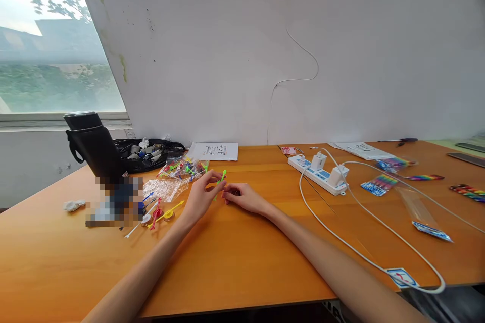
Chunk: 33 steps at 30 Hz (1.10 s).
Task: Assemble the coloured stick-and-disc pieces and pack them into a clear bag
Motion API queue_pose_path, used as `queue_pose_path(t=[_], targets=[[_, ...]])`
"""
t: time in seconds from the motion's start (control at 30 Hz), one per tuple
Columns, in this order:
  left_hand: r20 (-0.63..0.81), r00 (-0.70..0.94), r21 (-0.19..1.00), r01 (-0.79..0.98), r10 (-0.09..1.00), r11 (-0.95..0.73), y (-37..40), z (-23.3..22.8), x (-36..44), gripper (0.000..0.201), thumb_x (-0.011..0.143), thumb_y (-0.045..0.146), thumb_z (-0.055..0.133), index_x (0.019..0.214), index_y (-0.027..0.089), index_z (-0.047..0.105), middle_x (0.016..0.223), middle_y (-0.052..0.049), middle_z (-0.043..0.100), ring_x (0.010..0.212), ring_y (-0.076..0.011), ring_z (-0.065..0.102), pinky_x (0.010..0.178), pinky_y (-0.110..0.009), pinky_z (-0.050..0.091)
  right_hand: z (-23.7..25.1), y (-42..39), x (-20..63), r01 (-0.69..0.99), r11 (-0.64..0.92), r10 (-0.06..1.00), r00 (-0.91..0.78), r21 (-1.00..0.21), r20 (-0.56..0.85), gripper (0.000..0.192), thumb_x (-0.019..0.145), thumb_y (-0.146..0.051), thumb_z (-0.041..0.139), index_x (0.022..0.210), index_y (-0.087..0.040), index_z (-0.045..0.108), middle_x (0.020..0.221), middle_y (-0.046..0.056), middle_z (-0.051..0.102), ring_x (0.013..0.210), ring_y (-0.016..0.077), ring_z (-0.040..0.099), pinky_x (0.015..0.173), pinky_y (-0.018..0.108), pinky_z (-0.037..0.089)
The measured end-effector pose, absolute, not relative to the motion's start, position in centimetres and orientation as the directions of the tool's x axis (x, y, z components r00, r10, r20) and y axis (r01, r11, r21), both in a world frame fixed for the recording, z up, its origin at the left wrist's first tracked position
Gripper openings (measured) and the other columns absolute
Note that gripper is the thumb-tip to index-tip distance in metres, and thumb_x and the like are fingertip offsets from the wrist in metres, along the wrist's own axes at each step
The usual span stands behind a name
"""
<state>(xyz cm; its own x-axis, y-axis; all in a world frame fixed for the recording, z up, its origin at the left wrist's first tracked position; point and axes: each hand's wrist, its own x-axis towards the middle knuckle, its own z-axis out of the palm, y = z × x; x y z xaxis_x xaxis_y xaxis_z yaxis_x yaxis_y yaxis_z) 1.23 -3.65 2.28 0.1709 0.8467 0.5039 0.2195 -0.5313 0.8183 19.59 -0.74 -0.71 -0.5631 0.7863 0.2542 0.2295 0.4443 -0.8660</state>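
Observation:
Both my arms reach out over an orange wooden table [235,257]. My left hand [202,193] pinches a thin bright green plastic stick [222,177] between thumb and fingers, its tip pointing up. My right hand [242,197] lies knuckles-up on the table right beside it, fingers curled near the lower end of the stick; whether it holds anything I cannot tell. Left of my hands lie loose red, yellow, white and blue plastic sticks [161,213] and a clear bag [182,167] with more coloured ones.
A black flask [93,144] and a black pouch [147,151] stand at the back left, a paper sheet [215,151] by the wall. A white power strip [318,171] with chargers and long white cables [364,252] lies right, beyond it packets of rainbow-coloured items [381,183].

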Motion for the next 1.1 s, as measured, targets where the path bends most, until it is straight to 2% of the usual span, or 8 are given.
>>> queue_pose_path(t=[0.13, 0.23, 0.4, 0.57, 0.67, 0.83, 0.93, 1.1], targets=[[0.513, 0.302, 0.739, 0.321, 0.803, -0.593, -7.4, 3.3, 1.2, 0.018, 0.089, 0.041, 0.061, 0.089, 0.024, 0.068, 0.094, -0.003, 0.067, 0.089, -0.0192, 0.064, 0.077, -0.028, 0.054, -0.9, -0.6, 19.6, 0.214, 0.451, 0.78, -0.566, -0.866, 0.266, 0.026, 0.089, -0.043, 0.059, 0.087, -0.018, 0.066, 0.079, 0.002, 0.069, 0.075, 0.0166, 0.062, 0.071, 0.028, 0.045], [0.504, 0.321, 0.689, 0.411, 0.802, -0.597, -10.3, 3.3, -0.1, 0.015, 0.089, 0.039, 0.062, 0.089, 0.026, 0.069, 0.094, -0.003, 0.069, 0.089, -0.0209, 0.064, 0.083, -0.031, 0.052, -1.0, -0.5, 19.6, 0.2, 0.434, 0.789, -0.556, -0.878, 0.263, 0.026, 0.088, -0.043, 0.06, 0.087, -0.018, 0.066, 0.08, 0.002, 0.07, 0.075, 0.016, 0.062, 0.072, 0.027, 0.046], [0.539, 0.169, 0.561, 0.658, 0.825, -0.502, -13.2, 2.6, -6.3, 0.021, 0.088, 0.046, 0.06, 0.094, 0.027, 0.068, 0.097, -0.003, 0.071, 0.093, -0.0249, 0.064, 0.083, -0.035, 0.051, -1.0, -0.4, 19.4, 0.171, 0.409, 0.795, -0.549, -0.896, 0.258, 0.027, 0.088, -0.044, 0.062, 0.086, -0.018, 0.066, 0.075, 0.003, 0.07, 0.073, 0.0156, 0.063, 0.075, 0.029, 0.048], [0.588, -0.099, 0.494, 0.83, 0.803, -0.259, -15.0, 2.1, -14.0, 0.028, 0.083, 0.059, 0.057, 0.09, 0.034, 0.067, 0.105, 0.003, 0.071, 0.097, -0.0262, 0.066, 0.083, -0.037, 0.051, -1.2, -0.2, 19.5, 0.177, 0.407, 0.797, -0.548, -0.896, 0.254, 0.027, 0.088, -0.045, 0.061, 0.087, -0.018, 0.066, 0.075, 0.003, 0.07, 0.073, 0.0157, 0.063, 0.075, 0.029, 0.048], [0.521, -0.229, 0.511, 0.855, 0.822, -0.085, -15.9, 1.7, -16.9, 0.026, 0.083, 0.064, 0.05, 0.087, 0.043, 0.065, 0.099, 0.012, 0.071, 0.092, -0.026, 0.067, 0.079, -0.041, 0.051, -1.2, -0.3, 19.5, 0.183, 0.406, 0.798, -0.548, -0.896, 0.249, 0.027, 0.088, -0.045, 0.062, 0.086, -0.018, 0.066, 0.074, 0.002, 0.07, 0.072, 0.0154, 0.063, 0.075, 0.028, 0.048], [0.38, -0.222, 0.514, 0.858, 0.898, -0.006, -16.3, 0.1, -19.4, 0.022, 0.078, 0.068, 0.051, 0.083, 0.051, 0.065, 0.096, 0.021, 0.072, 0.092, -0.0284, 0.069, 0.08, -0.046, 0.053, -0.9, -0.6, 19.4, 0.193, 0.416, 0.807, -0.529, -0.889, 0.263, 0.027, 0.09, -0.043, 0.06, 0.086, -0.017, 0.066, 0.074, 0.003, 0.069, 0.072, 0.0156, 0.062, 0.075, 0.029, 0.047], [0.331, -0.214, 0.523, 0.853, 0.919, 0.01, -16.0, -0.5, -19.9, 0.023, 0.079, 0.068, 0.051, 0.082, 0.051, 0.066, 0.094, 0.02, 0.072, 0.084, -0.0268, 0.07, 0.078, -0.047, 0.054, -0.8, -0.7, 19.4, 0.196, 0.42, 0.805, -0.532, -0.886, 0.264, 0.025, 0.09, -0.041, 0.059, 0.086, -0.017, 0.065, 0.074, 0.003, 0.069, 0.072, 0.0156, 0.062, 0.074, 0.028, 0.047], [0.36, -0.175, 0.511, 0.859, 0.917, -0.037, -15.5, -0.3, -19.6, 0.026, 0.082, 0.066, 0.05, 0.084, 0.047, 0.067, 0.098, 0.015, 0.072, 0.074, -0.0229, 0.066, 0.074, -0.043, 0.055, -0.8, -0.7, 19.6, 0.208, 0.432, 0.803, -0.532, -0.877, 0.27, 0.024, 0.092, -0.039, 0.057, 0.087, -0.017, 0.066, 0.075, 0.003, 0.069, 0.074, 0.0153, 0.063, 0.075, 0.027, 0.046]])
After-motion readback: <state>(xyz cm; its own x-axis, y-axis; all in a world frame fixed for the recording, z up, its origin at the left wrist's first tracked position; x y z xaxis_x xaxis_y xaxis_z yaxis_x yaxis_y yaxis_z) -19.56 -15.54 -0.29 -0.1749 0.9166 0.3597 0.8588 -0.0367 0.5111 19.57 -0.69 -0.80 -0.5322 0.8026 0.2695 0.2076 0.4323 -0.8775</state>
